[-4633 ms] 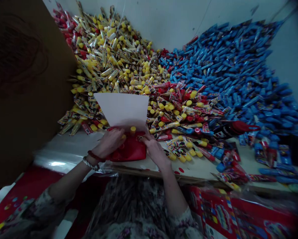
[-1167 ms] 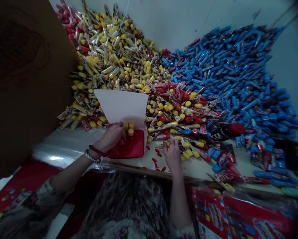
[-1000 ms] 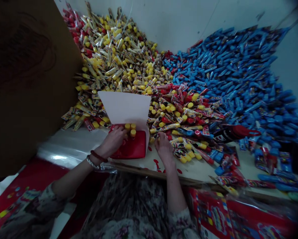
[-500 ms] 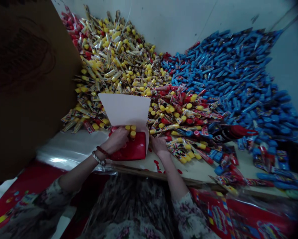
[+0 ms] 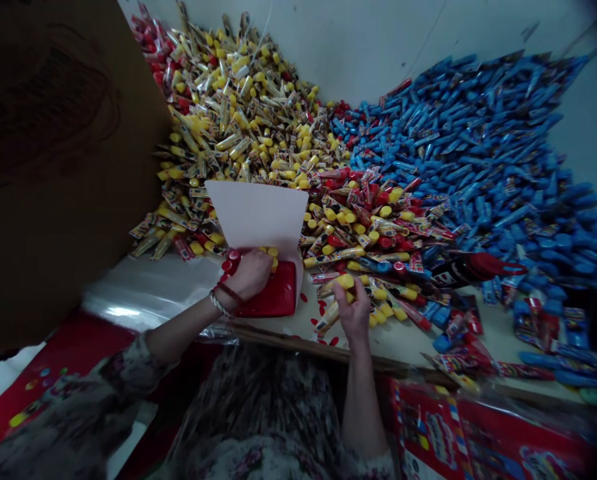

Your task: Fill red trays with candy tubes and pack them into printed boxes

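Note:
My left hand (image 5: pixel 248 275) lies over a folded card with a white back panel (image 5: pixel 256 217) and a glossy red front (image 5: pixel 281 292), gripping its edge. A few yellow caps (image 5: pixel 272 255) of tubes stand in the card, mostly hidden by my fingers. My right hand (image 5: pixel 353 310) is to the right of the card, off its surface. Its fingers hold a yellow-capped tube in a printed wrapper (image 5: pixel 332 305). A heap of similar yellow-capped tubes (image 5: pixel 358 233) lies just beyond that hand.
A large heap of blue-capped tubes (image 5: pixel 483 160) fills the right side against a pale wall (image 5: pixel 358 47). A brown cardboard sheet (image 5: pixel 53 153) stands at the left. Red paper dots (image 5: pixel 322 308) lie on the table. A wooden strip (image 5: pixel 298 345) runs along its front edge.
My right hand has risen from the tubes at the front of the heap and now holds one up. My left hand has shifted right across the card, covering more of the yellow caps.

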Available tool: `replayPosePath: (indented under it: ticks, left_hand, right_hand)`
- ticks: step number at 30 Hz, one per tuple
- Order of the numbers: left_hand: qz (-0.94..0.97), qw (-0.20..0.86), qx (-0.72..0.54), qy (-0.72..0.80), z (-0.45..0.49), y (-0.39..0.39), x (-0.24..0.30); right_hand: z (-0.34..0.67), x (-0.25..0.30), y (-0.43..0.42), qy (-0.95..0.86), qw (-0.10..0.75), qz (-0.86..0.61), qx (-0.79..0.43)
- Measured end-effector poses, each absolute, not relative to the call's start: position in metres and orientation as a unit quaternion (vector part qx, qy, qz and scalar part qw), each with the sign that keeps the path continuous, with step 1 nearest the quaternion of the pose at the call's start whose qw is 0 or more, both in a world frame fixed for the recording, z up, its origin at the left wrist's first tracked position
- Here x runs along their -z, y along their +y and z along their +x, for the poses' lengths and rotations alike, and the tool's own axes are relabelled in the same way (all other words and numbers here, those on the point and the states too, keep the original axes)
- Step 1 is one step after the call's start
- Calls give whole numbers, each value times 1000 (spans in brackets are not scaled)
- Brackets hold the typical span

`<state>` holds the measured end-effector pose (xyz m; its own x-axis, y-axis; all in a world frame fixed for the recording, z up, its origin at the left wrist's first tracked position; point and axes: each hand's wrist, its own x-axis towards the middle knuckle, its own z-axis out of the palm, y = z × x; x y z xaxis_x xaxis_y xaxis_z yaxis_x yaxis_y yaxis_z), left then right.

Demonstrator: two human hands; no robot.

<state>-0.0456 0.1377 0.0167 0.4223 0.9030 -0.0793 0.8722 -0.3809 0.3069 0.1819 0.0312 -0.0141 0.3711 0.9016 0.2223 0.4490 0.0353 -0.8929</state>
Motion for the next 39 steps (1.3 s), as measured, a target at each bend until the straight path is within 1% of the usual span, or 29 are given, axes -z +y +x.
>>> replayPosePath:
  ticks: [4,7,10,14,18,22,25,28,30,33,36,39]
  left_hand:
    - [827,146,17,542,-51,142,-31]
    - [823,135,65,548,-61,140,-37]
    - [825,100,77,551,-58,136,-34]
    - [832,90,61,543,-48,138,-29]
    - [821,91,62,560,-55,143,-26]
    - [818,73,42,570,-57,133,-10]
    - [833,65,15,549,-54,126,-1]
    - [850,82,-6,521,-57,124,-6]
    - [853,86,-72,509,-62,119,-12]
    - [842,45,-176,507,-69,102,-13]
    - [840,5,-168,517,-80,82,1]
    - [827,3,-165,537,-94,72,18]
  right_hand:
    - [186,11,29,-468,547,-608,-333]
    - [180,18,30,-458,532,-585,-407]
    - [168,23,32,-454,520,-567,-449]
    - [154,24,34,-477,518,-556,-442]
    - [151,32,33,-499,501,-557,-435]
    - [146,42,31,-520,472,-576,-419]
    - [144,39,28,-543,453,-579,-405]
    - [146,28,28,-570,435,-559,-417]
    - [145,22,33,-600,408,-541,-425]
    - [138,15,49,-658,353,-513,-424]
    - [122,9,69,-718,263,-522,-377]
    - [106,-2,85,-774,133,-549,-287]
